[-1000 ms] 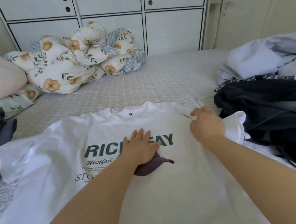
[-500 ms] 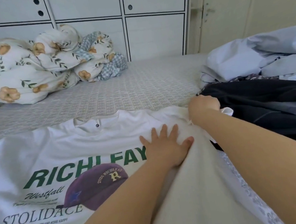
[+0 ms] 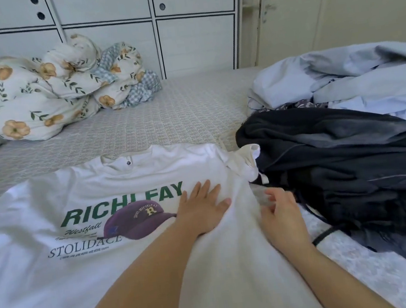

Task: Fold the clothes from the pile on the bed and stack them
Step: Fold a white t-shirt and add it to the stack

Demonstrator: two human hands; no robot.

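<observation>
- Head view: a white T-shirt (image 3: 59, 289) lies spread face up on the bed (image 3: 166, 122), its collar toward the far side, green lettering and a purple cap printed on the chest.
- Left hand (image 3: 202, 209) presses flat on the shirt just right of the print, fingers straight and spread.
- Right hand (image 3: 280, 210) sits at the shirt's right edge, fingers loosely curled; whether it pinches the cloth I cannot tell.
- Right sleeve (image 3: 245, 161) is bunched against a dark garment (image 3: 352, 160).
- Pale blue clothes (image 3: 354, 77) are heaped beyond the dark garment.
- Floral bedding (image 3: 42, 97) lies bundled far left, before white cabinets (image 3: 197, 38).
</observation>
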